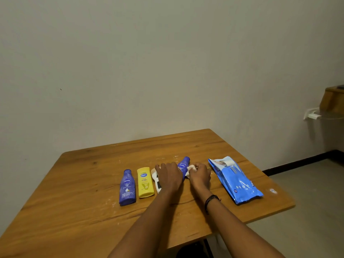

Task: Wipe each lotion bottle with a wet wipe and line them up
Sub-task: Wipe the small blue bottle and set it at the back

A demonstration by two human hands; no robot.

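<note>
While the left hand [168, 176] covers its near end, grip unclear, the right hand [200, 175] pinches the wipe [190, 168] against the bottle [183, 164], cap toward the far edge of the tabletop [89, 211].

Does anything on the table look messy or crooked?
Yes, a little. The blue plastic lotion bottle beside the crumpled white wipe lies slanted, out of line with the leftmost blue bottle and the yellow plastic bottle. White smudges fleck the brown wooden table. The blue plastic wipes pack has its flap peeled open.

Wooden table [93, 183] against wall [130, 62]; white plug [312, 114] right.
</note>
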